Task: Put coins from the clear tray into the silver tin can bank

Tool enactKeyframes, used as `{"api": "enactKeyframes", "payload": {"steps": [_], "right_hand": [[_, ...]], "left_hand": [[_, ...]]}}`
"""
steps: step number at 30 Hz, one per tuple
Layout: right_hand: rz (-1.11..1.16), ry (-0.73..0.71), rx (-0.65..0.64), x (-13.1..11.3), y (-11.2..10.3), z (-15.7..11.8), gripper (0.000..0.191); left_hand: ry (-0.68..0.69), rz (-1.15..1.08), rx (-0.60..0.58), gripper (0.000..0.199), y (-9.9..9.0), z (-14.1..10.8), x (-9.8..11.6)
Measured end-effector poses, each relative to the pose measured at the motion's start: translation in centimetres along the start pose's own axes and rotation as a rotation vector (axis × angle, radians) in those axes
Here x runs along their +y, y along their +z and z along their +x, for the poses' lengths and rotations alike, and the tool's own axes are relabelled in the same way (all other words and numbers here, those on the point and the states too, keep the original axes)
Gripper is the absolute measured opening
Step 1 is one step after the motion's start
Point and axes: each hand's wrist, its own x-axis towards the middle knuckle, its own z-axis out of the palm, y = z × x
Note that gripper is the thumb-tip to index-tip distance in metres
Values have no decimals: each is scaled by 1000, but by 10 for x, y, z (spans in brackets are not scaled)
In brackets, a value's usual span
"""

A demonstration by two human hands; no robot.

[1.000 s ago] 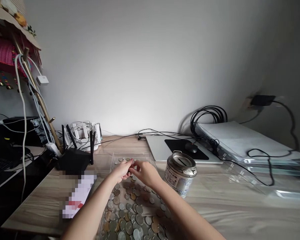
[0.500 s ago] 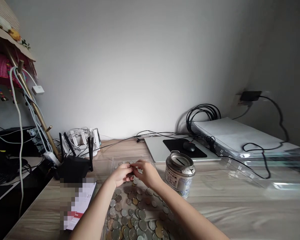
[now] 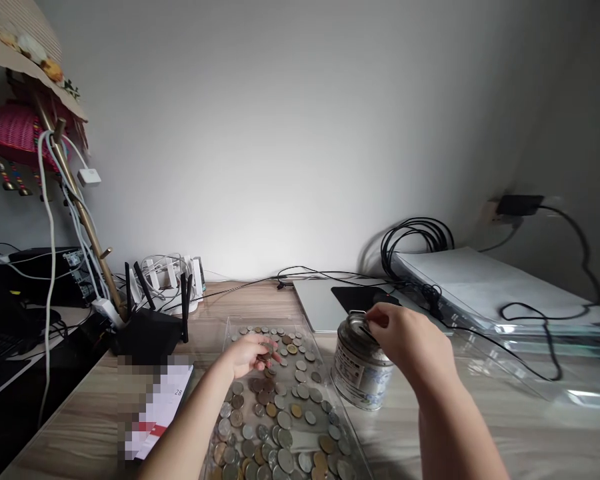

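A clear shallow tray (image 3: 307,443) holds many loose coins (image 3: 285,460), mostly silver, with some brass and copper ones. Over its left side, my left hand (image 3: 253,357) is half curled, with a few coins in its fingers. To the right of the tray stands a round metal coin tin (image 3: 363,380) with a patterned label and a slot in its lid. My right hand (image 3: 405,337) is at the tin's top, thumb and forefinger pinched together at the slot. The coin between those fingertips is mostly hidden by them.
A phone (image 3: 167,410) with a lit screen lies left of the tray, near a black router (image 3: 153,333). Behind the tin are a silver laptop (image 3: 313,303) and a black pad (image 3: 353,300). Cables and a stack of clear-edged sheets (image 3: 495,283) lie at right.
My right hand has left my left hand and moved right to the tin's slot. The left hand stays over the tray with coins in it. The view has shifted slightly.
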Motion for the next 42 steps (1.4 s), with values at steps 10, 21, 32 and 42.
{"api": "enactKeyframes", "payload": {"steps": [10,21,32,42], "right_hand": [[215,-230,301,-21,14,-15,23],[260,-426,-389,-76,97,-44,17],[277,-178,223,-5,4,-4,24],[171,-55,-153,21,13,15,15]], "left_hand": [[51,55,76,34,2,0,2],[151,-27,-19,30,-2,6,-6],[30,59,55,17,2,3,-1],[27,151,10,20,0,1,-1]]}}
